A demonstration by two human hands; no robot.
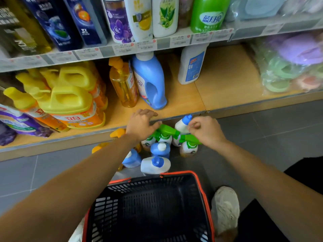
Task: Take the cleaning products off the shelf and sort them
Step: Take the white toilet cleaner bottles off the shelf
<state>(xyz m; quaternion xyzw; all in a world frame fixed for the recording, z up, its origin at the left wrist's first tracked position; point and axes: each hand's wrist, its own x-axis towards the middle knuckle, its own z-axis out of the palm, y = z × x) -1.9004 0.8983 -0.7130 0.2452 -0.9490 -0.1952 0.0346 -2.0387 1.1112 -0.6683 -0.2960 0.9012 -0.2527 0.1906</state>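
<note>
Left hand (141, 123) touching green spray bottle (167, 130), right hand (206, 131) just beside

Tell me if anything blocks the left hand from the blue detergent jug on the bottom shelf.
Nothing visible does. The left hand is just in front of the blue detergent jug, with only bare shelf board between them; the amber pump bottle stands beside it.

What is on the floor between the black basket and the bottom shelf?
In the head view: green spray bottles, white bottles with blue caps and small blue jugs, grouped close together.
</note>
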